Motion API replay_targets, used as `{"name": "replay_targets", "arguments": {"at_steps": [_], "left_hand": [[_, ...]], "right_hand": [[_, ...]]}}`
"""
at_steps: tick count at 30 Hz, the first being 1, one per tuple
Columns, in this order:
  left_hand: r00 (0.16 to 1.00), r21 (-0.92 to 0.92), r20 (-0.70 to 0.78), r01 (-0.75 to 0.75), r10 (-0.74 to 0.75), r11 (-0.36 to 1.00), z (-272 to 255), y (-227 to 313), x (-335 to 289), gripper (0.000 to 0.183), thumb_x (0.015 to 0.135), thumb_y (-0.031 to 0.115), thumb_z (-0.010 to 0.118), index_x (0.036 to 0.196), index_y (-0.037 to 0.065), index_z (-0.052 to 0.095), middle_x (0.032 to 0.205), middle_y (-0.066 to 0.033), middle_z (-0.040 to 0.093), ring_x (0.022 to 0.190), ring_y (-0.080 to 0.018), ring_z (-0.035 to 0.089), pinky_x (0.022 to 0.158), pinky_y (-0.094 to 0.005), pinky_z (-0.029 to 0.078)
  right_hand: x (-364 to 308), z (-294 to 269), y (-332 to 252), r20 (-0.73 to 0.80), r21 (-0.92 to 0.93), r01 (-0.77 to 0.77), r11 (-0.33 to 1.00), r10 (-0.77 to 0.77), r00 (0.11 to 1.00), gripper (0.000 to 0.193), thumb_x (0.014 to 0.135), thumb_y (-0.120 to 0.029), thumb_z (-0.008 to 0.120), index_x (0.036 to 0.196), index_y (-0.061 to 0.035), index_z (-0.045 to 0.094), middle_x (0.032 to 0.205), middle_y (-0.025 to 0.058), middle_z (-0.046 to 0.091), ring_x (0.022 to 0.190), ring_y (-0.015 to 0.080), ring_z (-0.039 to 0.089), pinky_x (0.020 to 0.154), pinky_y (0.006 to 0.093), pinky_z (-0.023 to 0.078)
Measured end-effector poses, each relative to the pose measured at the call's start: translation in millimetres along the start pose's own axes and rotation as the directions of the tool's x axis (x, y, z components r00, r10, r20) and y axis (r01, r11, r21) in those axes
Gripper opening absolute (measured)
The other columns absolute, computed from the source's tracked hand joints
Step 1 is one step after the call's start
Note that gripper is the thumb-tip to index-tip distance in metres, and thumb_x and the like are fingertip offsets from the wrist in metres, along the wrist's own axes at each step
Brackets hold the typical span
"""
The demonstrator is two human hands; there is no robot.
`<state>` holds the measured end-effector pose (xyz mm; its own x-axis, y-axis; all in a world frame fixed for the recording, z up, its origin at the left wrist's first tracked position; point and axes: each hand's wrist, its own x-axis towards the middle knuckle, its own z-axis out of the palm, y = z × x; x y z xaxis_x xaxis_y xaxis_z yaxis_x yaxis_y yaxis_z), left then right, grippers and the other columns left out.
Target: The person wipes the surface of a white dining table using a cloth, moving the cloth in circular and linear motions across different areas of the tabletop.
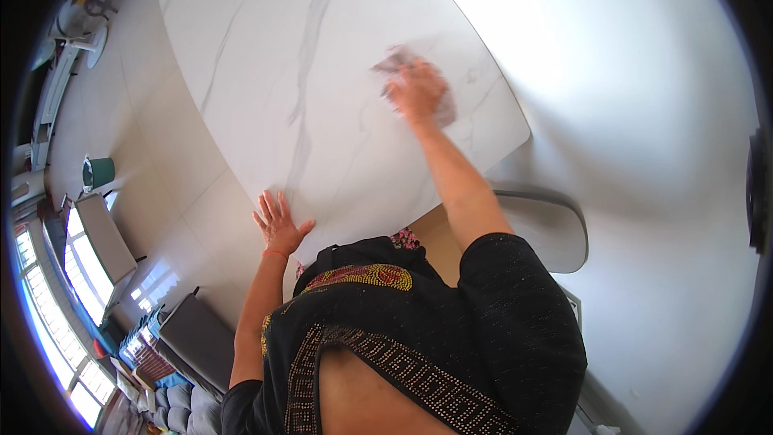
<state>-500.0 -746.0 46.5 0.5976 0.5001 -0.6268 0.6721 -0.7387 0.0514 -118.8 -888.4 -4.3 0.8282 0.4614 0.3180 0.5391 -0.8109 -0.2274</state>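
A white table with grey marble veins [258,56] fills the upper middle of the head view. Toward its right side, my right hand [419,90] presses on a crumpled pinkish-grey cloth [445,111], which spreads out on both sides of the fingers. Both are smeared by motion. Flat on the near left edge of the tabletop rests my left hand [279,224], its fingers spread and nothing in it. An orange-red string circles that wrist.
A grey chair [539,229] stands by the table's near right corner, next to a white wall [644,97]. On the tiled floor at left are a green bucket [98,172] and a low table [106,238]. A grey sofa [181,407] sits at lower left.
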Motion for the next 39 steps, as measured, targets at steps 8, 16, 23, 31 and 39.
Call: {"name": "replay_targets", "arguments": {"at_steps": [8, 16, 23, 31, 39], "left_hand": [[0.999, 0.007, 0.043, 0.028, -0.028, 1.000, -1.0, 1.9, 1.1, 0.110, 0.074, 0.065, 0.062, 0.149, 0.007, 0.006, 0.154, -0.0212, -0.007, 0.142, -0.0372, -0.011, 0.111, -0.0582, -0.005], [0.999, -0.011, 0.037, 0.007, -0.006, 1.000, 4.0, -3.4, 2.1, 0.111, 0.074, 0.065, 0.061, 0.149, 0.004, 0.007, 0.154, -0.0225, -0.007, 0.142, -0.0374, -0.012, 0.111, -0.0580, -0.005], [1.000, -0.018, 0.029, -0.001, 0.001, 1.000, 7.8, -6.3, 3.1, 0.115, 0.073, 0.063, 0.064, 0.149, 0.005, 0.001, 0.153, -0.0240, -0.011, 0.141, -0.0395, -0.013, 0.110, -0.0585, -0.004], [0.999, -0.032, 0.050, -0.005, 0.007, 0.999, 9.2, -7.7, 1.0, 0.112, 0.072, 0.069, 0.059, 0.148, 0.005, 0.008, 0.153, -0.0234, -0.009, 0.142, -0.0390, -0.013, 0.110, -0.0590, -0.006], [1.000, -0.026, 0.009, -0.029, 0.029, 0.999, 12.4, -10.7, 2.0, 0.113, 0.071, 0.071, 0.058, 0.148, 0.004, 0.010, 0.153, -0.0245, -0.007, 0.142, -0.0401, -0.011, 0.110, -0.0609, -0.004]], "right_hand": [[-98.1, -53.8, -27.2, 0.284, 0.191, 0.293, 0.937, -0.338, 0.897, 0.049, 0.070, -0.036, 0.072, 0.115, -0.0198, 0.062, 0.135, 0.0056, 0.047, 0.128, 0.0263, 0.039, 0.103, 0.0576, 0.025], [-52.2, -55.9, 126.2, 0.016, -0.271, -0.256, 0.928, 0.270, 0.963, 0.048, 0.078, -0.043, 0.065, 0.120, -0.0204, 0.060, 0.138, 0.0069, 0.045, 0.127, 0.0288, 0.039, 0.099, 0.0601, 0.026], [74.7, -26.8, 98.1, 0.070, -0.280, -0.587, 0.759, 0.626, 0.776, 0.051, 0.086, -0.051, 0.049, 0.130, -0.0270, 0.052, 0.146, 0.0081, 0.035, 0.132, 0.0318, 0.031, 0.102, 0.0586, 0.025], [101.5, 26.5, -46.2, 0.305, -0.077, 0.069, 0.995, -0.042, 0.951, 0.054, 0.081, -0.051, 0.058, 0.129, -0.0262, 0.053, 0.145, 0.0068, 0.036, 0.135, 0.0270, 0.030, 0.103, 0.0585, 0.023], [105.0, 30.6, -23.9, 0.179, -0.018, 0.210, 0.978, -0.203, 0.963, 0.047, 0.075, -0.039, 0.068, 0.117, -0.0218, 0.061, 0.136, 0.0023, 0.046, 0.127, 0.0221, 0.041, 0.099, 0.0570, 0.027]]}}
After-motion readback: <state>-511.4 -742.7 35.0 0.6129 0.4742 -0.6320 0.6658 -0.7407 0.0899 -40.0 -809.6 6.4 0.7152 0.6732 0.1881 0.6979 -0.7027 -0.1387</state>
